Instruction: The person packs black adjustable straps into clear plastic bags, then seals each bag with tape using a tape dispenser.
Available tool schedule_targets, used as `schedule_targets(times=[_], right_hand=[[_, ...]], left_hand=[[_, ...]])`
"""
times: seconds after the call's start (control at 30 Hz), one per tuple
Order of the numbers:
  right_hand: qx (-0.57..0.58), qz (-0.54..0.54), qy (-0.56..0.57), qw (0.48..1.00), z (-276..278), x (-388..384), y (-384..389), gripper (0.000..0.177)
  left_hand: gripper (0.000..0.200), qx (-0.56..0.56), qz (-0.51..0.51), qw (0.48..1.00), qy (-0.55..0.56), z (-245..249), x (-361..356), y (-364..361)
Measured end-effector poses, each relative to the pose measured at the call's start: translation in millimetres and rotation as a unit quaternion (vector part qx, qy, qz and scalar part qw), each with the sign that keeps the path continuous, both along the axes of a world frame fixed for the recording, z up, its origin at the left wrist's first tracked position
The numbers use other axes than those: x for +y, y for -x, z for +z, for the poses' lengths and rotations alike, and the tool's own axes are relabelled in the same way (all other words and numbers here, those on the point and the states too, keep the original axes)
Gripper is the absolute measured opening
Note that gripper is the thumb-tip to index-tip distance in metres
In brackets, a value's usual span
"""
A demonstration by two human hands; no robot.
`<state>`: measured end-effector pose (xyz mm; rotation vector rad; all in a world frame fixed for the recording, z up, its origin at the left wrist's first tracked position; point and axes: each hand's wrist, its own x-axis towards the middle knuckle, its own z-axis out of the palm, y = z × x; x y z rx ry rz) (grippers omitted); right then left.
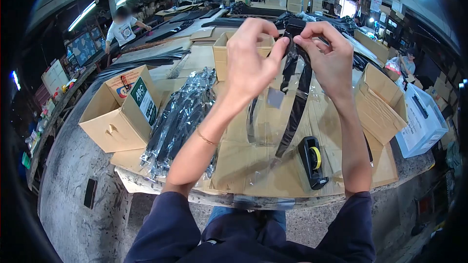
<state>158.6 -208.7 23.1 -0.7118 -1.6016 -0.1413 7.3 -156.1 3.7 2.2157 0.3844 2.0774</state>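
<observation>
Raised in front of me, my left hand (249,61) and my right hand (330,58) pinch the upper end of a black strap, possibly a belt, in a clear plastic sleeve (296,112). Its long part hangs down between my wrists, and a small grey square tag (275,98) shows beside it. Both thumbs point inward, close together at the top; the exact grip of the fingertips is partly hidden. Below my left forearm lies a heap of similar black strips in shiny clear plastic (183,119). A black tape dispenser with a yellow core (312,162) stands below my right hand.
Flat cardboard (234,170) covers the table. An open box with a green ABC label (112,129) stands left, another box (380,104) right, beside a white plastic crate (421,122). A dark phone-like object (90,193) lies left. A person (122,29) works farther back.
</observation>
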Motion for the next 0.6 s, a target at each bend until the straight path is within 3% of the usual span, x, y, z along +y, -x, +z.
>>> schedule_targets(times=[0.07,0.13,0.4,0.5,0.6], right_hand=[[0.006,-0.027,-0.015,0.999,-1,-1,2,0.01],[0.01,-0.028,-0.016,0.999,-3,0,3,0.01],[0.028,-0.036,-0.024,0.999,-8,8,7,0.009],[0.04,-0.029,-0.041,0.998,-8,10,4,0.01],[0.028,-0.045,-0.07,0.996,-11,15,5,0.011]], left_hand=[[0.013,-0.019,0.052,0.998,-0.037,-4,-7,-4],[0.011,0.011,0.07,0.997,0.017,-8,-10,-9],[0.009,0.01,0.059,0.998,0.027,-8,-5,-13],[0.011,-0.002,-0.05,0.994,0.097,-7,-2,-8],[0.012,0.016,-0.073,0.992,0.101,-6,0,-4]])
